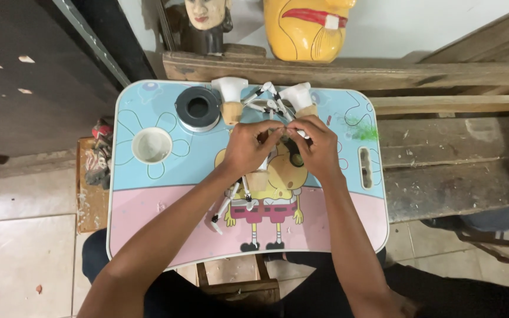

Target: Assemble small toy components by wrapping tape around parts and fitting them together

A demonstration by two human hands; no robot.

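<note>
My left hand (247,147) and my right hand (316,147) meet over the middle of a small lap table (148,212) with a blue and pink cartoon top. Together they pinch a small white jointed figure (248,191) with thin black-tipped limbs, which hangs down below my left hand. The spot where my fingertips touch is partly hidden. Beyond my hands lie two white and tan figure pieces (230,97) (298,99) with more thin white limbs (266,100) between them.
A dark tape roll (198,108) sits at the table's far left, with a round cup recess (152,145) beside it. A yellow mask (307,28) and a carved head (206,23) stand on a wooden beam (413,73) behind. Small tools (98,156) lie to the left.
</note>
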